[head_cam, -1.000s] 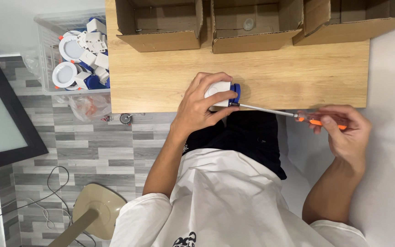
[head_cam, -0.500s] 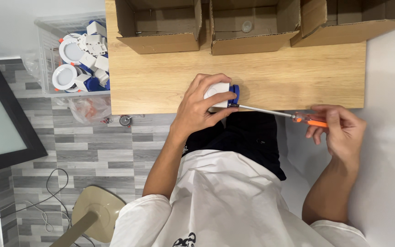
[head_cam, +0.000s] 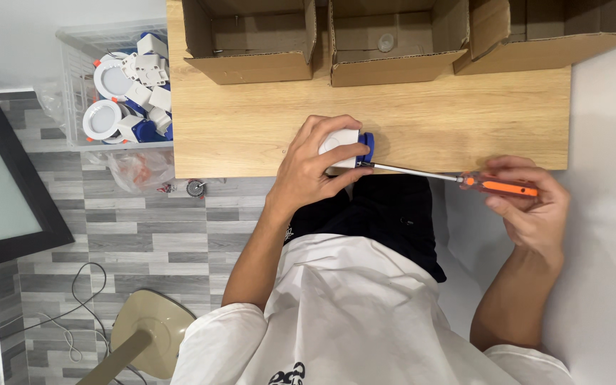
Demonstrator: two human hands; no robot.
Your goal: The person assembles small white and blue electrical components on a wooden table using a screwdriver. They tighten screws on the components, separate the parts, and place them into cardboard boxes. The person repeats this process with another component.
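My left hand [head_cam: 315,167] grips a small white box-shaped part with a blue end [head_cam: 347,146] at the near edge of the wooden table [head_cam: 251,132]. My right hand [head_cam: 532,207] holds the orange handle of a long screwdriver [head_cam: 465,180]. Its thin metal shaft runs left, and the tip meets the white part just below the blue end. My fingers hide most of the part.
Three open cardboard boxes [head_cam: 251,39] stand along the table's far edge. Left of the table, a clear plastic bin [head_cam: 112,89] holds several white round lamps and blue-and-white parts. A dark framed panel [head_cam: 1,185] and a beige stool [head_cam: 147,335] stand on the grey floor.
My right hand has shifted its fingers along the screwdriver handle, exposing more of the orange grip. The left hand and the white part stay in place.
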